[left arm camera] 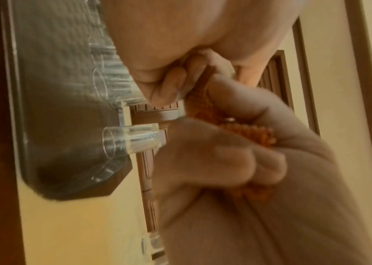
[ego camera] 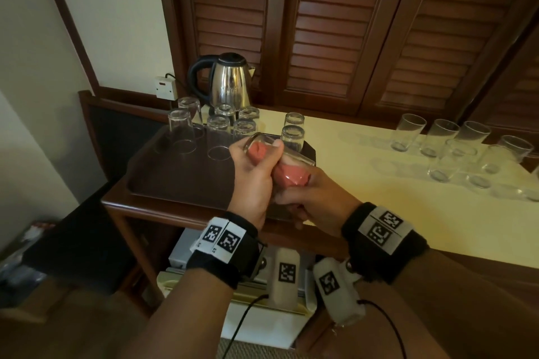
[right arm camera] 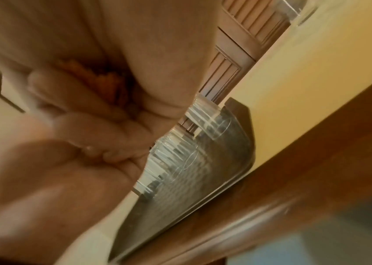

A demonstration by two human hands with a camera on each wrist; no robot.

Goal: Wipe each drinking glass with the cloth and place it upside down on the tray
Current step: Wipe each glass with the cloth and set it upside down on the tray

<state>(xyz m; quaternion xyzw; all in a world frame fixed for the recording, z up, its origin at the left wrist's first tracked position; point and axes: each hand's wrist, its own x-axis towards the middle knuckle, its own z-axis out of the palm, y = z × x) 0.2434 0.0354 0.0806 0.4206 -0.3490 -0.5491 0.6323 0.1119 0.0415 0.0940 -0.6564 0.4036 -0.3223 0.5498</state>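
From the head view the wiping step is under way: the left hand grips a glass held tilted above the tray's near right part, while the right hand holds the pink cloth stuffed into it. Next, I judge, comes pulling the cloth out and inverting the glass onto the bare near half, clear of the upturned glasses at the far edge. Both wrist views, blurred, show fingers curled round the cloth, with the tray's raised rim just beyond.
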